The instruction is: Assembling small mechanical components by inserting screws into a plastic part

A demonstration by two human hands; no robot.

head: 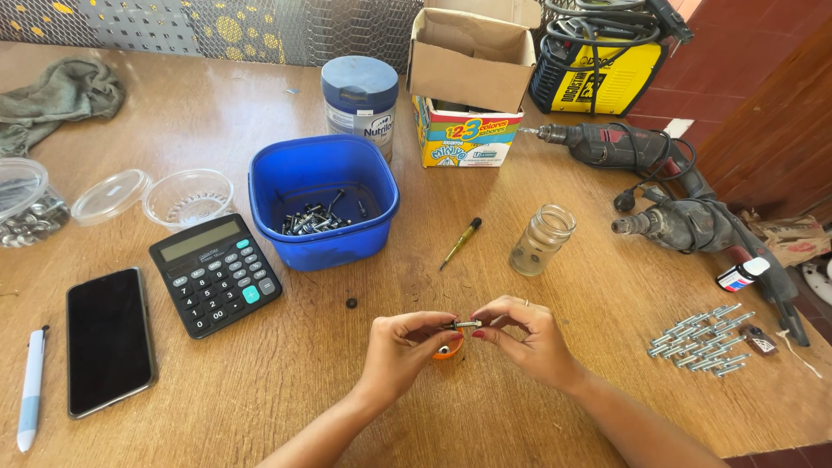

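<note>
A short dark screw [465, 324] lies level between the two hands, just above the tabletop [537, 407] near its front edge; the left hand [401, 348] pinches one end with its fingers and the right hand [527, 336] pinches the other, so both sets of fingers are closed on the screw, a hold that seems meant to let one end be turned against the other; whether a nut or washer sits on the shaft cannot be made out, since the fingertips cover both ends. Just beneath the left hand a small orange piece [447, 349] shows, mostly hidden by the fingers; I cannot tell whether it is held or resting on the wood. A small black washer-like bit [351, 303] lies alone a little up and to the left; beyond it stands a blue plastic tub [322, 208] with a heap of similar dark screws in its bottom, near enough for either hand. A yellow-handled screwdriver [460, 243] and an empty glass jar [542, 239] lie between tub and hands; a cluster of silver bolts [700, 343] sits well apart on the right, below two power drills [667, 186] whose cords run off the edge. To the left lie a calculator [216, 273], a dark phone [110, 340] and a pen [30, 399]; a clear tub at the far left is cut off by the frame.
</note>
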